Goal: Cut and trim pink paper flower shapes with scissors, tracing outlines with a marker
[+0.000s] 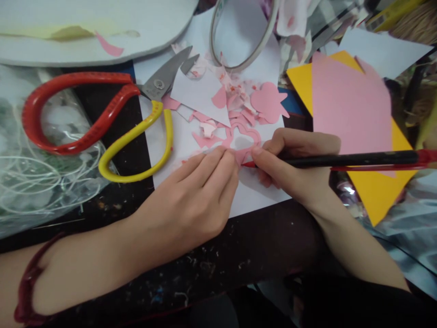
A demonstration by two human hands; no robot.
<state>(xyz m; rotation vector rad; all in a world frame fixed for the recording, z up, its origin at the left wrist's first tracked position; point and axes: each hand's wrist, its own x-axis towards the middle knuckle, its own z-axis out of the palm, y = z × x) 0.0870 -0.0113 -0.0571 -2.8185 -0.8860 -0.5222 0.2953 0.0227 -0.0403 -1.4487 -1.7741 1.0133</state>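
Note:
My right hand [290, 159] is closed around a black pen with red ends [358, 159], held almost level. The pen's red tip meets the lower edge of a pink paper cutout [257, 136], a curvy outline with an open middle. My left hand [201, 191] has its fingers pressed together on the near side of this cutout; its thumb is hidden. Under both hands lies a white sheet of paper [256, 200]. Beyond them are a solid pink paper shape [269, 102], a white paper piece [201, 93] and several pink scraps.
Scissors with one red and one yellow handle [155, 86] lie left of the hands. A tape roll [213, 36] stands behind. Pink paper [351, 105] overlaps a yellow sheet [375, 196] at the right. A plastic bag [68, 182] and a white board [153, 27] are at the left.

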